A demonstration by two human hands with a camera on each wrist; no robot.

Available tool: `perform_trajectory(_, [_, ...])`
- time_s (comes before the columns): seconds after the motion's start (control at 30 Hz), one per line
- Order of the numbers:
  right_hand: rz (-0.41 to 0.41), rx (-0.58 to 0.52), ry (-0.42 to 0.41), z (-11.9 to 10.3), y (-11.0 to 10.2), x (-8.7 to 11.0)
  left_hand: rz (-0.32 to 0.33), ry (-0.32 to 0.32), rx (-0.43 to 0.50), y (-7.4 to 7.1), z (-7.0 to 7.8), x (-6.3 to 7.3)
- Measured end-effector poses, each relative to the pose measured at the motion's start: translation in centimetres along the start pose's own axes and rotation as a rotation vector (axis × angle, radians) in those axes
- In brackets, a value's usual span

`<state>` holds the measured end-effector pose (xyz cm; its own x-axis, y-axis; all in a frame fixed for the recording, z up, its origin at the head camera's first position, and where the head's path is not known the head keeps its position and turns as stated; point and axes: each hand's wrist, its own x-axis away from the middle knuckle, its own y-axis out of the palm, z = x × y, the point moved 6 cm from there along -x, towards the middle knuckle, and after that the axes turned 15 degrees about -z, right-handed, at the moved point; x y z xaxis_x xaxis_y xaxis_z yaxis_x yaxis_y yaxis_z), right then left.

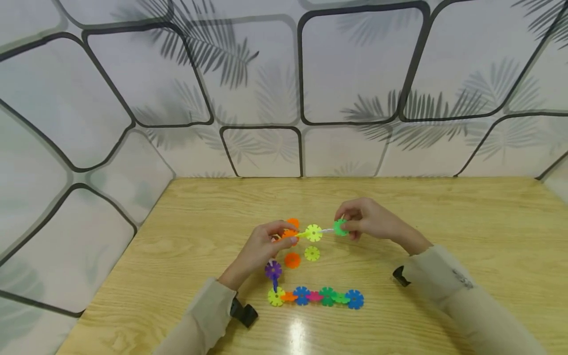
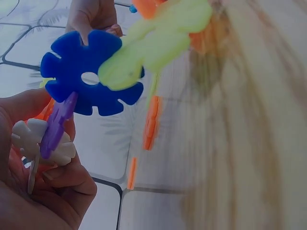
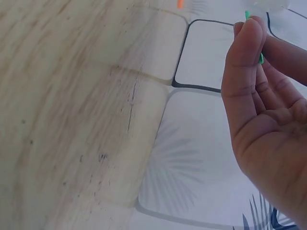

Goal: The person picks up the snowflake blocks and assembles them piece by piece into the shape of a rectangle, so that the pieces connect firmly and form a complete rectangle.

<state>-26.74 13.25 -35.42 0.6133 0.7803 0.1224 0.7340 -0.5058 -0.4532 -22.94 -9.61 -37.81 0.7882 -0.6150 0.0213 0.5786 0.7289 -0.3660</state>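
Notched plastic discs, slotted together edge to edge, form a chain between and below both hands in the head view. My left hand (image 1: 259, 246) pinches the orange disc (image 1: 289, 238) of the chain. Rightward from there run a yellow disc (image 1: 313, 232), a thin white disc (image 1: 327, 230) seen edge-on, and a green disc (image 1: 340, 227). My right hand (image 1: 372, 220) pinches that green one between thumb and fingers. In the left wrist view, a white disc (image 2: 58, 152), a purple disc (image 2: 53, 132) and a blue disc (image 2: 79, 57) are joined by the left hand.
Along the table's near side lies the chain's lower row, from a yellow disc (image 1: 276, 297) to a blue disc (image 1: 355, 299). Loose orange (image 1: 292, 260) and yellow (image 1: 312, 254) discs lie on the wooden table (image 1: 443, 207). A patterned wall (image 1: 346, 69) stands behind it.
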Motion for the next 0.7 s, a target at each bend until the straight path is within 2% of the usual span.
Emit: perform_trajectory(0.7, [0.040,-0.161,-0.006,0.21,0.08,0.99,-0.011,-0.009,-0.015,0.47,0.43,-0.59])
